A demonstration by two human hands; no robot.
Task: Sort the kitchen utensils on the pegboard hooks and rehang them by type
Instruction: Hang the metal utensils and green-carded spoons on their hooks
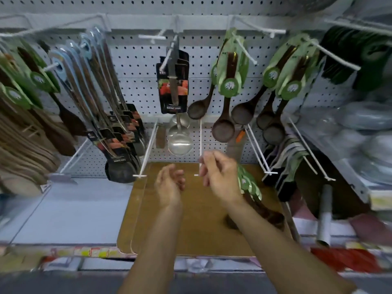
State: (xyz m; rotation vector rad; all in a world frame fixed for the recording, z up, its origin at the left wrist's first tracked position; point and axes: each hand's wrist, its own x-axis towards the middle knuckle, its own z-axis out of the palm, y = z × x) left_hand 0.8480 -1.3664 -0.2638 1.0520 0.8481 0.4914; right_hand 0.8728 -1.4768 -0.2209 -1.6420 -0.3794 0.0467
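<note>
My right hand [220, 177] is raised at the front end of a bare white hook [200, 136], its curled fingertips pinching the rod near the tip. My left hand [169, 183] hovers just to the left, fingers loosely curled and holding nothing. Behind my right hand, a bundle of dark wooden spoons with green cards [251, 189] lies on a brown board [169, 230]. More wooden spoons [224, 115] hang on the hooks above right. Steel ladles with black cards [180, 141] hang in the centre. Long carded utensils [118, 134] hang to the left.
Wooden spatulas with green cards [31, 98] crowd the far-left hooks. Dark packaged items [284, 166] hang on low hooks at right, and plastic-wrapped bowls [360, 134] fill the right shelf. A grey shelf surface [70, 209] lies at lower left.
</note>
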